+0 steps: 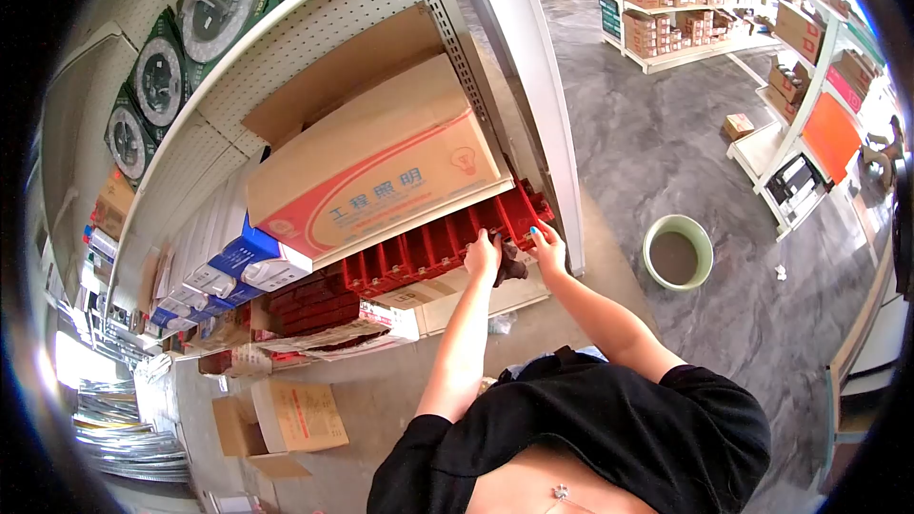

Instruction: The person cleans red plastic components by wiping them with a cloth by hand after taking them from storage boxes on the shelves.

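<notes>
My left hand (484, 257) is closed on a dark cloth (511, 264) at the front of the red boxes on the shelf. To its right, my right hand (547, 249) has its fingers bent at the end of the row, close to the cloth; what lies between its fingertips is too small to make out. The red boxes (438, 240) stand in a row under a large cardboard carton (381, 171) printed with a bulb.
Blue and white boxes (228, 271) fill the shelf at the left. An open cardboard box (295, 416) lies on the floor below. A pale green bucket (678, 252) stands at the right, with stocked shelves (705, 5) farther back.
</notes>
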Demonstrator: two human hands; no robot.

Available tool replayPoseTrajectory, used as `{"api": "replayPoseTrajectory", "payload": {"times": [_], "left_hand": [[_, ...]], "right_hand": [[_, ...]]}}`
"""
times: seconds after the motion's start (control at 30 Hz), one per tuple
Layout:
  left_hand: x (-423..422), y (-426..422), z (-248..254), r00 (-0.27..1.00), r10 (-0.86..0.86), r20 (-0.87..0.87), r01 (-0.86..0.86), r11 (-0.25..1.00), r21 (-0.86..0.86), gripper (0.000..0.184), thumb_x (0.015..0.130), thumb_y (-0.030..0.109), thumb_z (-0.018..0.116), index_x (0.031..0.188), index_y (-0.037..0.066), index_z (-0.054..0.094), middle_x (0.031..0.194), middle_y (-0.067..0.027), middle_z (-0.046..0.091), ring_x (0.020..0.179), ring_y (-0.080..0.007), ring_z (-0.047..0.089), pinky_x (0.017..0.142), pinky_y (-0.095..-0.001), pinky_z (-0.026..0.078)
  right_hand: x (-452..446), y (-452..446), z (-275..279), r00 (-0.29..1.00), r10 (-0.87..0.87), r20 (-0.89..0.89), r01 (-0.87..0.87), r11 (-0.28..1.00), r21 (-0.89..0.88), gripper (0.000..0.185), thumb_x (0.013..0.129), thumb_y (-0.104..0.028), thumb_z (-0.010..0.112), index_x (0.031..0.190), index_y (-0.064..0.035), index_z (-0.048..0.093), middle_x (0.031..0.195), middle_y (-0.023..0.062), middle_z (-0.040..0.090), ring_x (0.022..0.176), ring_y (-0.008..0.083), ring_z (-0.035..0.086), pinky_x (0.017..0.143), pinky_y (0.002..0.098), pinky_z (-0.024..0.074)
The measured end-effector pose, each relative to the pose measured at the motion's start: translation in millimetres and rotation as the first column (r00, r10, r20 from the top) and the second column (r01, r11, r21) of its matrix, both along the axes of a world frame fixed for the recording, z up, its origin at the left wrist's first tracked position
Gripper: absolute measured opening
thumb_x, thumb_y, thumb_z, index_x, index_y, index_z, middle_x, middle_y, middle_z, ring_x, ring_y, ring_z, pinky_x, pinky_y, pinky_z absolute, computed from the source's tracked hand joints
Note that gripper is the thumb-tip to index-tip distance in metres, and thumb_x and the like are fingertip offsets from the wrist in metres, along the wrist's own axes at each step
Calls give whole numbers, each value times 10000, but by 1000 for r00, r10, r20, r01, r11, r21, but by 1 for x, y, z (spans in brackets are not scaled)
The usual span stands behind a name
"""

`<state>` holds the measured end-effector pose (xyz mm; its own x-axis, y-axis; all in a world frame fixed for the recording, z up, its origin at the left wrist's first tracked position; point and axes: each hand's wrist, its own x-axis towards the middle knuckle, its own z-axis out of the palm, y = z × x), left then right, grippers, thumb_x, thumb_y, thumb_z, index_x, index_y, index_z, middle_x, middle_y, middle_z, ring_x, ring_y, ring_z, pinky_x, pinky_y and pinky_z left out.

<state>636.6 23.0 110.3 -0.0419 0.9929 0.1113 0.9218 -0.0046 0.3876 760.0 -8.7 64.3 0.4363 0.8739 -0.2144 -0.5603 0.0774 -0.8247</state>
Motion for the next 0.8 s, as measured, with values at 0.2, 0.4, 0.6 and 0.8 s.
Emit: {"api": "replayPoseTrajectory", "payload": {"times": [0.2,0.4,0.6,0.8], "left_hand": [[-9,2,-5,999,-42,0,42,997,-58,453,803,400,541,1170,146,469,801,-204,627,763,-366,619,636,-465,503],[-11,7,-1,999,-51,10,52,993,-105,414,803,394,541,1134,156,472,824,-194,629,765,-376,617,638,-468,501],[-5,7,-5,1000,-12,7,13,999,-38,371,827,369,537,1099,118,514,783,-190,631,746,-355,623,621,-453,502],[-6,5,-2,999,-26,24,27,998,-54,405,815,363,553,1124,103,516,785,-189,631,739,-357,619,633,-453,503]], "right_hand": [[-1,22,-7,998,10,66,-5,997,-76,346,817,-199,640,1153,-150,574,791,-18,507,652,65,465,536,231,441],[1,32,-19,979,-49,200,61,997,-57,368,803,-226,656,1151,-131,579,889,6,592,723,79,509,628,245,442],[-1,41,-11,987,-9,162,25,995,-100,360,813,-213,644,1149,-105,577,1028,56,621,831,106,553,745,259,443],[1,65,-23,966,32,257,-29,999,-17,381,842,-268,599,1185,-109,551,1029,156,581,912,187,540,842,278,406]]}}
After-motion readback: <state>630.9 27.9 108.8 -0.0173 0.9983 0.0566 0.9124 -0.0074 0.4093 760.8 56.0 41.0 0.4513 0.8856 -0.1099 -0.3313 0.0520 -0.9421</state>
